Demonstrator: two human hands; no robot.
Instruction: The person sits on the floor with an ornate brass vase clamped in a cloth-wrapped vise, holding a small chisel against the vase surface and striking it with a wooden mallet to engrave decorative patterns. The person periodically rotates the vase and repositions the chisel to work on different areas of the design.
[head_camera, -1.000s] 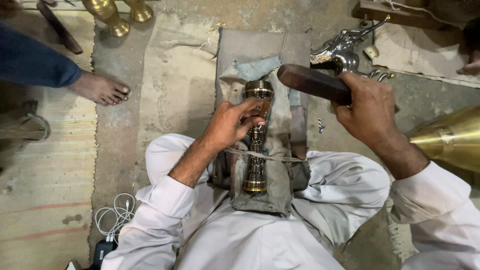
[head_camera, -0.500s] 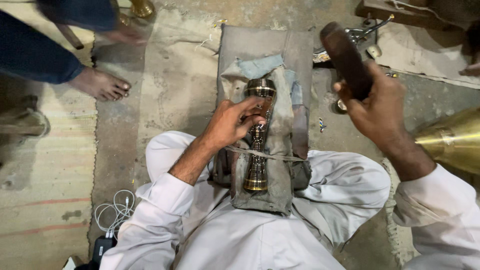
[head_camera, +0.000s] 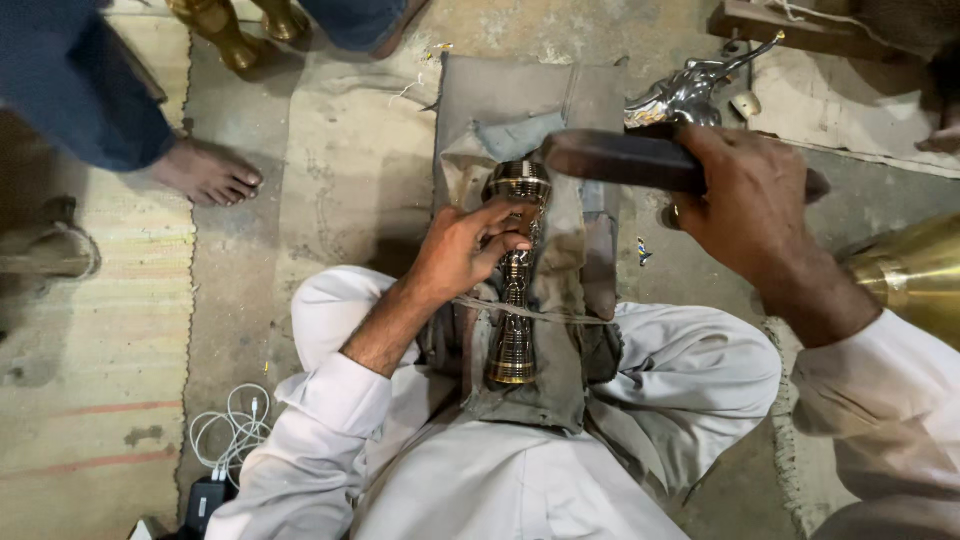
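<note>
The left hand (head_camera: 462, 250) curls its fingers (head_camera: 500, 232) around the brass stem (head_camera: 516, 290) lying on the cloth pad (head_camera: 560, 350) between the knees. The right hand (head_camera: 750, 200) clasps a wooden mallet (head_camera: 620, 158) just above it.

Soft, even, rather dim light falls from above, with small glints on the brass piece (head_camera: 516, 275), weak shadows on the floor (head_camera: 330, 190), slight motion blur on the dark wooden block (head_camera: 640, 160), and stretched edges.

dusty concrete floor (head_camera: 330, 170), striped mat (head_camera: 90, 400)
</note>
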